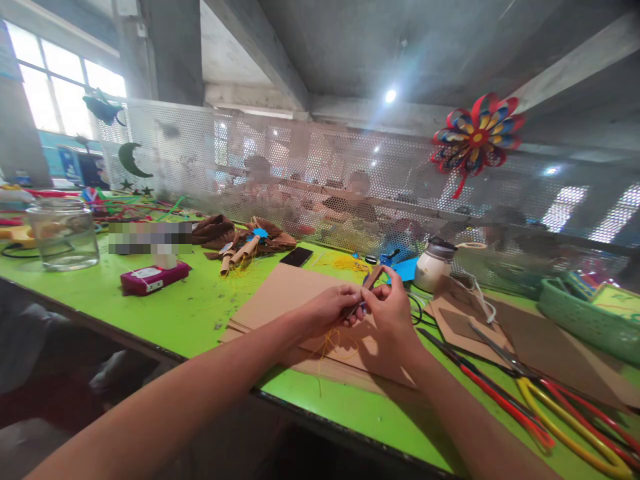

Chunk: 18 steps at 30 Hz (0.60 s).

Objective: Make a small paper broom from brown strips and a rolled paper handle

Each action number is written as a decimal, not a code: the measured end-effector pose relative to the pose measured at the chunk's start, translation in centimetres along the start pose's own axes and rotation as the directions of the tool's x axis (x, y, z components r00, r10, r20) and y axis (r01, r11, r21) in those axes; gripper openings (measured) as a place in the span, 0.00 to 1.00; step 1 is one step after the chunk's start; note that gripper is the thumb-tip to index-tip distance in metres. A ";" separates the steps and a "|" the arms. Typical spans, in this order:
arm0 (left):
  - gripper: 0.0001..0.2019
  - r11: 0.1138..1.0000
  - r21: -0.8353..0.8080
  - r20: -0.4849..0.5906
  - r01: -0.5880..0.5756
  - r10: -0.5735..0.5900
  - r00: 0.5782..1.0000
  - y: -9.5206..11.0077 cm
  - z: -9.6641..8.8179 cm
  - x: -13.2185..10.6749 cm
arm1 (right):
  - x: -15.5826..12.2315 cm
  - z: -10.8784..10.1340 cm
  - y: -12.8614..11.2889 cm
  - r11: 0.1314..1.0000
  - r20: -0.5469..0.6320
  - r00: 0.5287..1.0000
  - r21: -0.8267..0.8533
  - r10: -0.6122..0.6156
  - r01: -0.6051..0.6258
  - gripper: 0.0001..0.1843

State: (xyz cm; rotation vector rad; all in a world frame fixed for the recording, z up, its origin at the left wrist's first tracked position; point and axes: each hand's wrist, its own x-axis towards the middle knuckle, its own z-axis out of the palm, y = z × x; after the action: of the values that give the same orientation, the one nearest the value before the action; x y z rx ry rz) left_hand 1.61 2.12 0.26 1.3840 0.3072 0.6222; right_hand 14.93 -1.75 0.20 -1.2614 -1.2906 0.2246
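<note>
Both hands meet above a stack of tan paper sheets (285, 293) on the green table. A narrow folded strip of brown paper (373, 277) is pinched between them. My left hand (333, 307) has its fingers closed on the lower end of the strip. My right hand (395, 307) is closed on it too, with the index finger curled near the upper end. Loose yellow thread (327, 347) lies on the sheets below the hands; whether it is tied to the strip I cannot tell.
To the right lie large scissors (525, 383), red-handled pliers-like tools (500, 390), brown sheets (550, 343) and a green basket (585, 313). A pale jar (435, 267), phone (297, 257), brown paper craft (250, 243), purple box (155, 277) and glass jar (65, 237) stand farther off.
</note>
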 end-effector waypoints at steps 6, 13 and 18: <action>0.13 0.992 0.119 -0.092 -0.031 0.042 0.995 -0.1 0.3 0.0 | -0.5 0.4 -0.2 0.998 -0.047 0.998 -0.055 -0.044 0.041 0.37; 0.12 0.986 0.156 -0.130 -0.050 0.070 0.989 0.0 0.4 0.0 | -0.9 0.5 -0.9 0.999 -0.067 0.997 -0.016 -0.046 0.045 0.37; 0.12 0.998 0.054 -0.101 0.027 -0.022 0.995 0.2 0.2 -0.2 | -0.4 0.1 -0.9 0.992 -0.036 0.998 0.116 0.055 -0.050 0.36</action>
State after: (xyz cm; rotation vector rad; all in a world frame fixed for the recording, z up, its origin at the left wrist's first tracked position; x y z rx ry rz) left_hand 1.56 1.86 0.44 1.4027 0.4243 0.6685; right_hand 14.29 -2.33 0.70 -1.1969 -1.1951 0.3057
